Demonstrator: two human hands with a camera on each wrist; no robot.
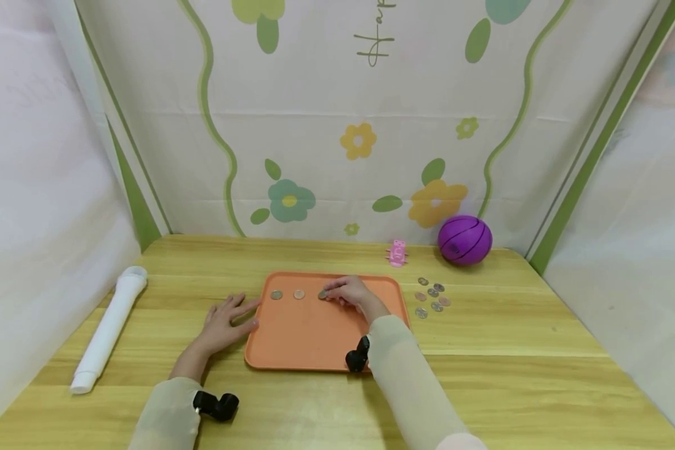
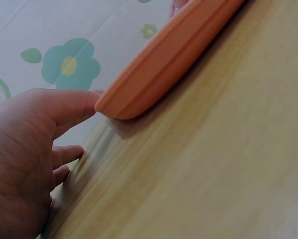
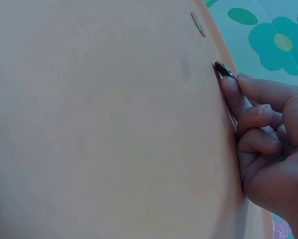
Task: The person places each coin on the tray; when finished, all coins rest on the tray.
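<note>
Pinched coin [image 1: 322, 294]: in the orange tray [image 1: 309, 340] near its far rim, right of two flat coins [image 1: 299, 294]; tilted to the tray floor
Coin row: left to right, along that rim
Tray's long axis: also left to right
Right hand [image 1: 350, 291]: thumb and fingertips clamped on the pinched coin
Left hand [image 1: 223, 325]: fingers spread apart, touching the tray's left rim

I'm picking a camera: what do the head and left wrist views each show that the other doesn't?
Only the head view shows a dark-lined purple ball, a long white tube and small round metal coins. Only the left wrist view shows the ridged outer wall of the orange rectangular tray. Both show the tray, the left hand touching it, the wooden table and the flowered white cloth backdrop.
</note>
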